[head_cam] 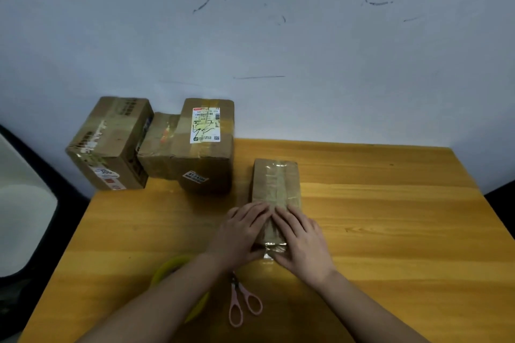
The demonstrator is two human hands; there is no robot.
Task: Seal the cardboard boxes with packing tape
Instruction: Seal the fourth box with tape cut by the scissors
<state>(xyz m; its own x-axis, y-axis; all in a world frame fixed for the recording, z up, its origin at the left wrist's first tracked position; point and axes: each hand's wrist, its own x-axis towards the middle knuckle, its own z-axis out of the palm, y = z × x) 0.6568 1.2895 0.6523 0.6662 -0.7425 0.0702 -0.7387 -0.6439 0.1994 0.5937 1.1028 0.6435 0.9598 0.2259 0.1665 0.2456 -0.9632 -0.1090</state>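
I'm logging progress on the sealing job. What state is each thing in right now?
Small box: closed, tape strip along its top.
Left hand: flat, pressing the box's near end.
Right hand: flat, pressing there too.
Scissors: lying on the table, untouched.
Tape roll: lying flat, partly hidden.

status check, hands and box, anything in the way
Left hand and right hand flat on small box, pressing tape. Scissors and tape roll near, nothing blocking.

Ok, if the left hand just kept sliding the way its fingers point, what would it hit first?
The left hand lies flat on the small box, fingers pointing up and right toward the right hand. Going straight on, it would probably meet the right hand's fingertips first; they already look almost touching.
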